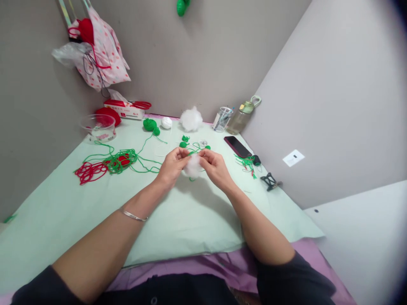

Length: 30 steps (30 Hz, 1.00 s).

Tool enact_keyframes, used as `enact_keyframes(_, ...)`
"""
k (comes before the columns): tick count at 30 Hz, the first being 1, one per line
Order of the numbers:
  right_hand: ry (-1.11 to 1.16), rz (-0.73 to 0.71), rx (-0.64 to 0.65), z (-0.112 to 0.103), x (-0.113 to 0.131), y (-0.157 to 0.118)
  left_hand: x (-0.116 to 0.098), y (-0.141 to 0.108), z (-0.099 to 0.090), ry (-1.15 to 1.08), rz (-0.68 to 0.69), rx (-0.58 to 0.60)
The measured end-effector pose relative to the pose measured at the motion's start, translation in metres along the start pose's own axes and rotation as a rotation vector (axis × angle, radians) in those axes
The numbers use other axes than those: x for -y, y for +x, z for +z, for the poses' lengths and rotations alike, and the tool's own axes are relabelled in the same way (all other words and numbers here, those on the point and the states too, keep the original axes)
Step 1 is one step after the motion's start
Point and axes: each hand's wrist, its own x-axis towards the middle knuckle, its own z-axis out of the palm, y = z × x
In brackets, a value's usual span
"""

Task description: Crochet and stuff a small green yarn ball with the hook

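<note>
A tuft of white fibre stuffing [192, 167] hangs between my two hands above the table, with a bit of green yarn work [191, 153] at its top. My left hand [172, 166] is closed, thumb and fingers pinched at the green piece's left side. From the other side my right hand [216, 166] pinches the upper right of the stuffing. Exactly where the green piece ends is hidden by fingers and fluff. Just beyond lie small green yarn pieces [185, 138] and a small clear round item [203, 143].
Tangled green yarn [122, 163] and red yarn [90, 171] lie left. Behind are a plastic tub [98, 134], tissue box [130, 111], green yarn ball [149, 124], white ball [166, 123] and more stuffing [191, 119]. Rightward: pen cup [222, 120], bottle [240, 120], phone [238, 147], black clip [270, 181].
</note>
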Motion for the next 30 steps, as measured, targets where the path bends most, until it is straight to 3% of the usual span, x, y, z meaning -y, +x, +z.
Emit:
enact_keyframes(8,0.11,0.059,0.071,0.005,0.003,0.0,-0.002,-0.005,0.003,0.104,0.153,-0.078)
enact_keyframes(14,-0.119,-0.014,-0.143,0.008,-0.002,0.0,-0.005,-0.008,0.001,0.103,0.135,0.03)
enact_keyframes(17,-0.232,-0.047,-0.187,0.006,-0.003,-0.002,-0.005,-0.007,-0.001,0.099,0.117,0.072)
enact_keyframes(22,-0.155,-0.065,-0.006,-0.002,0.001,-0.003,-0.003,-0.002,-0.003,0.096,0.095,0.059)
enact_keyframes(26,-0.089,-0.063,0.153,-0.003,0.012,-0.007,-0.001,0.001,-0.004,0.129,0.111,-0.07)
enact_keyframes(30,-0.128,-0.103,0.145,0.004,0.013,-0.009,0.001,-0.002,0.0,0.128,0.093,-0.13)
